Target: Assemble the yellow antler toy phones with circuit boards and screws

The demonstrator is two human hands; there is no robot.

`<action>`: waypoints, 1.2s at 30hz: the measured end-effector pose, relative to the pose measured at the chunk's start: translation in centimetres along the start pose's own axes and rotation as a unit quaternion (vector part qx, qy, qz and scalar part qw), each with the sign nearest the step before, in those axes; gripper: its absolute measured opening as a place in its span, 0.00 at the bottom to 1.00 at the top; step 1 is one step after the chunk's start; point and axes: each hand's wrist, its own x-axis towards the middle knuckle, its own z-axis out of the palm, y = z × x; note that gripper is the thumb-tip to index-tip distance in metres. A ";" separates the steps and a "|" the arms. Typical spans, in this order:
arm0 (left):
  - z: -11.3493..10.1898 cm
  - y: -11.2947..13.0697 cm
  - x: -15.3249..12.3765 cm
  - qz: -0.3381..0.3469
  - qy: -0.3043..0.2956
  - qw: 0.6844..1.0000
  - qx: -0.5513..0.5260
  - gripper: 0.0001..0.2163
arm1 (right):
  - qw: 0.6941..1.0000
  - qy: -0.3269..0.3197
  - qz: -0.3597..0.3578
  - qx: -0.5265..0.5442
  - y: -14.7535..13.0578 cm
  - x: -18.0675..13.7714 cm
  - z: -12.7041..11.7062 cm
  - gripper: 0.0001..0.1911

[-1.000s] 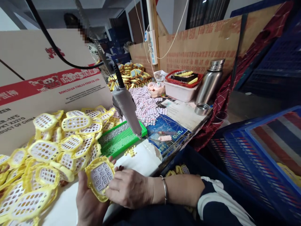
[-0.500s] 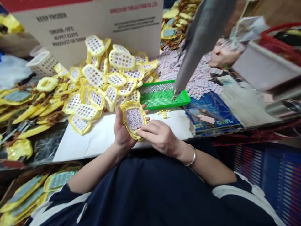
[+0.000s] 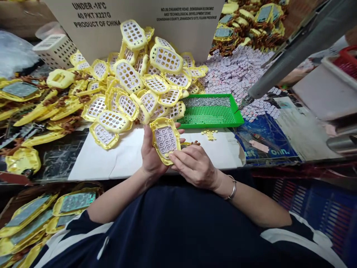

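Observation:
My left hand (image 3: 150, 158) grips a yellow keypad shell (image 3: 165, 140) with a pale button pad in it, held upright over the white sheet (image 3: 117, 156). My right hand (image 3: 193, 165) is closed with its fingertips pressed on the shell's lower right edge; a bracelet sits on that wrist. Just behind lies a heap of yellow perforated shells (image 3: 139, 82). A green tray (image 3: 212, 115) of small metal screws sits to the right of the heap, with several tiny yellow bits (image 3: 209, 134) in front of it.
A grey electric screwdriver (image 3: 295, 56) hangs in from the upper right. Pale small pads (image 3: 237, 70) cover the table behind the tray. A cardboard box (image 3: 134, 18) stands at the back. Finished yellow units (image 3: 30, 108) lie left, a white bin (image 3: 320, 89) right.
The camera has tilted down toward my lap. Both hands stay on the same shell, which sits a bit higher and more upright now. The hanging screwdriver appears further right.

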 end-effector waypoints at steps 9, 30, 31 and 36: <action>-1.0 0.9 -0.7 -0.015 0.024 0.999 -0.040 0.30 | 0.997 0.014 0.050 0.053 -0.5 0.9 1.1 0.09; -2.0 1.4 -1.0 -0.070 0.059 0.992 -0.085 0.29 | 0.971 -0.141 0.061 0.181 -0.3 4.7 -0.2 0.09; -2.0 1.5 -1.0 -0.078 0.060 0.992 -0.084 0.29 | 0.968 -0.111 0.079 0.212 -0.1 4.6 0.0 0.07; -1.9 1.6 -0.9 -0.071 0.058 0.992 -0.087 0.28 | 0.967 -0.049 0.032 0.247 0.5 3.7 1.5 0.04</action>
